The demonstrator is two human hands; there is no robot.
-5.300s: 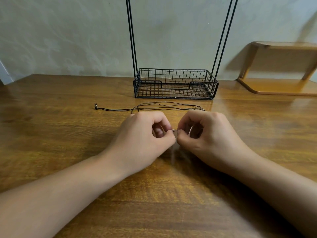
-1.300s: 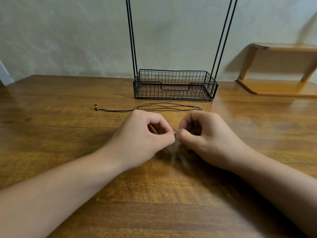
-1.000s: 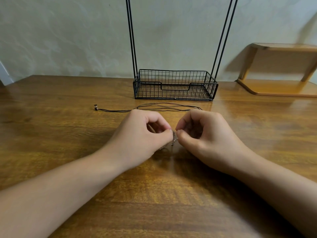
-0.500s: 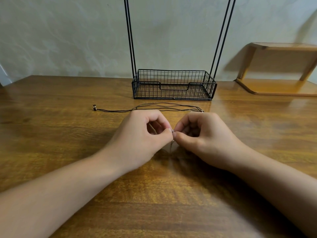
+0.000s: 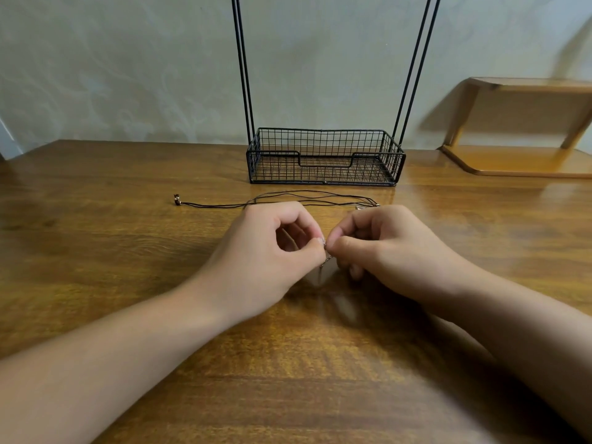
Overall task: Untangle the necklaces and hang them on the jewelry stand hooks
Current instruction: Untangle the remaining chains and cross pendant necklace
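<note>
A fine chain is pinched between thumb and forefinger of the left hand and of the right hand, the fingertips nearly touching just above the table. The remaining fingers of both hands are curled in. Only a short glinting length of chain is seen below the pinch; the rest is blurred or hidden by the hands.

A black cord is laid flat on the table behind the hands, stretched left to right in several strands, with a small clasp at its left end. Its right end is partly hidden behind the right knuckles; whether it is joined to the chain cannot be told.

The stand is set at the far edge, against the wall: a wire basket as base, with two pairs of thin rods rising out of frame. Its hooks are cut off by the top edge. The basket is near the cord but apart from it.

A wooden shelf is seen at far right, well apart from the hands.

Bare tabletop is seen left of the hands and in front of the forearms; the path to the stand is crossed only by the cord.
</note>
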